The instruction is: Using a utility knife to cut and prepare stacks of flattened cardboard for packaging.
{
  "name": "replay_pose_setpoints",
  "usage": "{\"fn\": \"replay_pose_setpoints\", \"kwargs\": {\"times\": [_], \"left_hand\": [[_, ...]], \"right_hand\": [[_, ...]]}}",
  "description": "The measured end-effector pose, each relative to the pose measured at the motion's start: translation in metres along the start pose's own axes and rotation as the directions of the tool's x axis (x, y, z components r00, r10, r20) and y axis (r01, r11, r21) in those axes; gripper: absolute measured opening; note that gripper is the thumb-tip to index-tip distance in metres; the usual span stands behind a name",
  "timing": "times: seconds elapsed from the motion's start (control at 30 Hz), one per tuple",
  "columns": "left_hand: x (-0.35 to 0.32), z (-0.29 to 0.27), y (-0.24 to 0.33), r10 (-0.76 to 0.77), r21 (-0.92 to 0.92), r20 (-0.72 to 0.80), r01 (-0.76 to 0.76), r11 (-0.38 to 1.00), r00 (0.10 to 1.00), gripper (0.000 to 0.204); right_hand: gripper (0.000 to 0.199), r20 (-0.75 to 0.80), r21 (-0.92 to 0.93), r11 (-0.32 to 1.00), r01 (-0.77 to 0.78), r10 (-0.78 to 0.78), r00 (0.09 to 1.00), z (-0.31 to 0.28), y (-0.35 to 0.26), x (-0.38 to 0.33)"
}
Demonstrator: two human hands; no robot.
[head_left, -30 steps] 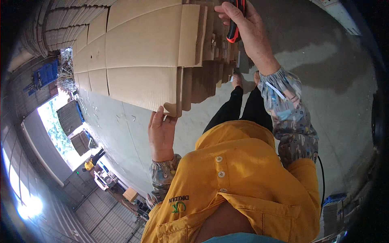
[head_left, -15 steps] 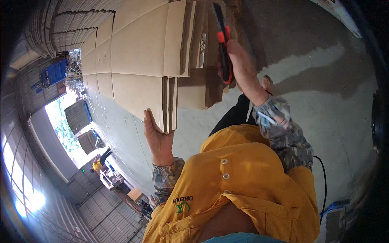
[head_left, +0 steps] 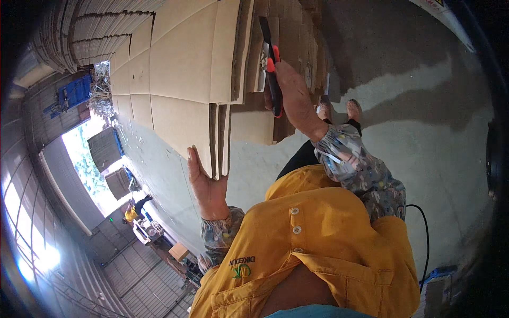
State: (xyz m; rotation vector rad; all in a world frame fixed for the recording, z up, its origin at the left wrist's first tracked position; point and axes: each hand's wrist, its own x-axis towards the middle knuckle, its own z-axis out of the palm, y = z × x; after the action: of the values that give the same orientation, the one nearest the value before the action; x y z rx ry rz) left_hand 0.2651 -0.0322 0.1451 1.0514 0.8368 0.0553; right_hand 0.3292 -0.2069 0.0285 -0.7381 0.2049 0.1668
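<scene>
My left hand grips the lower corner of a few flattened cardboard sheets, thumb on the near face and the other fingers hidden behind. These sheets stand on edge, part of a long row of cardboard. My right hand is closed around a utility knife with a black-and-red handle. Its dark blade points away from me, in front of the layered cardboard edges. I cannot tell whether the blade touches any cardboard.
More stacked cardboard fills the far left. Grey concrete floor spreads to the right, with a black cable on it. Off to the left, a person in yellow is near a work table. Scraps lie beyond the cardboard.
My right hand has moved left with the knife, closer to the cardboard edges. My left hand keeps its hold on the sheets' corner.
</scene>
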Motion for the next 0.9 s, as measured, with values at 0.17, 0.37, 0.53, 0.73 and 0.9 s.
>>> {"fn": "replay_pose_setpoints", "kwargs": {"times": [0.17,0.37,0.53,0.73,0.9], "left_hand": [[0.000,0.008,0.003,-0.004,-0.017,-0.004,0.004,1.000,1.000,0.024],[0.001,0.018,0.007,-0.041,-0.076,0.032,0.043,0.996,0.999,0.023],[0.001,0.021,0.013,-0.021,-0.084,0.036,0.023,0.996,0.999,0.022],[0.002,0.027,0.021,-0.009,-0.114,0.084,0.018,0.993,0.996,0.023],[-0.001,0.034,0.025,-0.013,-0.133,0.099,0.026,0.991,0.995,0.023]], "right_hand": [[0.033,-0.007,-0.020,0.999,0.045,-0.045,0.999,0.003,-0.004,0.003],[0.034,0.010,-0.117,0.988,0.099,-0.099,0.995,0.003,-0.013,0.004],[0.032,0.037,-0.139,0.987,0.080,-0.076,0.996,0.008,-0.024,0.006],[0.031,0.001,-0.170,0.977,0.125,-0.127,0.992,0.010,-0.029,0.014],[0.031,-0.005,-0.098,0.992,0.084,-0.085,0.996,0.027,-0.037,0.016]]}}
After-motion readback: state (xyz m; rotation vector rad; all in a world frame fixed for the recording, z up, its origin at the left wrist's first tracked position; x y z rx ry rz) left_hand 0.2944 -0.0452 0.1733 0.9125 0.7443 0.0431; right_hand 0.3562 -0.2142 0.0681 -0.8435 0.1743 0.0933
